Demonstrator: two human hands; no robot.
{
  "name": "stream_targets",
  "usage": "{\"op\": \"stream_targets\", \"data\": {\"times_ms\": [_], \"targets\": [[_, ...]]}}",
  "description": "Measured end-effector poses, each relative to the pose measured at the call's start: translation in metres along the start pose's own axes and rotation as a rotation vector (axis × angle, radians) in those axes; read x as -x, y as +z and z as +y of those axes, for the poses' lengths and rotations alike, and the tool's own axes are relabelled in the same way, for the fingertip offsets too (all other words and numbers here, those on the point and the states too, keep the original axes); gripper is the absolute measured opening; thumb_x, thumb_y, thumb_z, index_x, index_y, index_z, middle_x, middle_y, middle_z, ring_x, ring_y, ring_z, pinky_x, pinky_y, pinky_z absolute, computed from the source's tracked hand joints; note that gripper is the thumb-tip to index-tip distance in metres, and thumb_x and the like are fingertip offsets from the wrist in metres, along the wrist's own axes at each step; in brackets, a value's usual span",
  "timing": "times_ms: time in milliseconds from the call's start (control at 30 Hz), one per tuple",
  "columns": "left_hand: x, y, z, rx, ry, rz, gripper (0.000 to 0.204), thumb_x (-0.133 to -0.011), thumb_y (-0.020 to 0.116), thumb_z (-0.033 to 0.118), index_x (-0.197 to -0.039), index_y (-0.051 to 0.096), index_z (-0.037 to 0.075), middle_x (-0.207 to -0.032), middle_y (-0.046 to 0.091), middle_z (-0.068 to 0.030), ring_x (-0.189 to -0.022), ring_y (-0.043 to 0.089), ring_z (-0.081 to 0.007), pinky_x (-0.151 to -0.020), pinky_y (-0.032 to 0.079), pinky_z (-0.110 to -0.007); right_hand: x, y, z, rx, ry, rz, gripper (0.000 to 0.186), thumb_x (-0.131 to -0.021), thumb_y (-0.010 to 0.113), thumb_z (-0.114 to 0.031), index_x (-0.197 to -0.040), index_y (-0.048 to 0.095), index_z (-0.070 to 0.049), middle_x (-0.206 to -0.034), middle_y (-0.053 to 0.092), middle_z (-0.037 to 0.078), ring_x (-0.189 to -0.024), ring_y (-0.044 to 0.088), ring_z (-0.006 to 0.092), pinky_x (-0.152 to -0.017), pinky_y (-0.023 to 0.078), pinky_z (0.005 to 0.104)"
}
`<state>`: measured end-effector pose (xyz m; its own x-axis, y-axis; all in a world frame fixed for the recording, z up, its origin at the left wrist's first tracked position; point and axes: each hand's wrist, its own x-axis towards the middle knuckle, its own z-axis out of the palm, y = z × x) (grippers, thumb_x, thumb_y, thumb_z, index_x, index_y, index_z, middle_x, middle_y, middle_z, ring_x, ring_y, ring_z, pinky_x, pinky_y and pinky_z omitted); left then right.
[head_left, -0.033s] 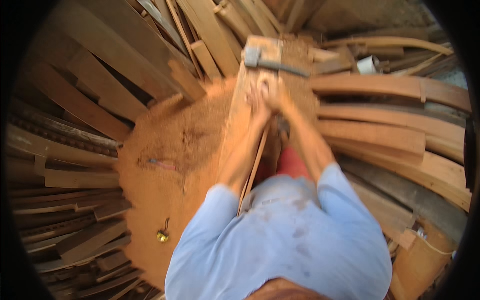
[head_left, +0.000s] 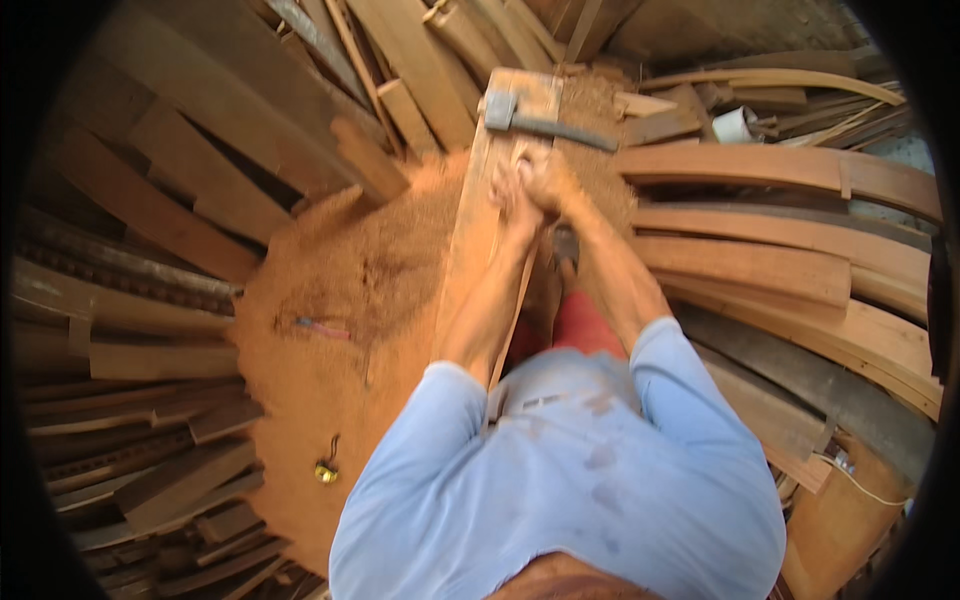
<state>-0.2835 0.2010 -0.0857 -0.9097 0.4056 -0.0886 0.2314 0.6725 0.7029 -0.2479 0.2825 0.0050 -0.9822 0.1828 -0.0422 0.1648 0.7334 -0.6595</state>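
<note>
My left hand point(head_left: 513, 197) and my right hand point(head_left: 547, 180) are pressed close together above a long wooden plank point(head_left: 480, 215) that stretches away from my body. Both sets of fingers are curled; whatever they grip, if anything, is hidden between them. Just beyond them, a hammer point(head_left: 500, 110) with a blocky grey head rests on the plank's far part. Its dark handle point(head_left: 565, 131) points to the right, past the plank's edge.
Sawdust point(head_left: 300, 400) covers the floor to the left, where a red-handled tool point(head_left: 325, 328) and a yellow tape measure point(head_left: 325, 472) lie. Stacked boards point(head_left: 740, 265) crowd the right side, and more planks point(head_left: 190, 180) lean at the left. A white cylinder point(head_left: 735, 126) sits among scraps at the far right.
Both hands have shifted only slightly over the plank, staying together. The hammer remains lying on the plank.
</note>
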Motion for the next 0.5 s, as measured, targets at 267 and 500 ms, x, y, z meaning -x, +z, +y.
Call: {"op": "stream_targets", "data": {"times_ms": [267, 500], "targets": [[-0.03, -0.005, 0.001, 1.042, -0.187, -0.163, 0.104, -0.086, 0.083, 0.041, -0.16, 0.024, -0.003, -0.162, 0.026, -0.0258, -0.152, 0.02, -0.0369, -0.123, 0.021, -0.055, -0.056, -0.005, 0.015, -0.209, 0.151, 0.082, 0.033, -0.095, 0.062, -0.028, -0.108, 0.071, 0.001, -0.114, 0.071, 0.025, -0.108, 0.069, 0.0389, -0.1, 0.052, 0.0489], [0.117, -0.039, -0.029, 0.356, -0.092, 0.039, 0.099, -0.089, 0.08, 0.036, -0.16, 0.021, 0.0, -0.157, 0.033, -0.0225, -0.147, 0.027, -0.0332, -0.122, 0.024, -0.052, 0.116, 0.022, -0.093, -0.021, -0.285, -0.02, 0.016, -0.085, 0.072, -0.021, -0.09, 0.069, -0.006, -0.094, 0.059, 0.014, -0.095, 0.061, 0.0312, -0.084, 0.05, 0.0478]]}}
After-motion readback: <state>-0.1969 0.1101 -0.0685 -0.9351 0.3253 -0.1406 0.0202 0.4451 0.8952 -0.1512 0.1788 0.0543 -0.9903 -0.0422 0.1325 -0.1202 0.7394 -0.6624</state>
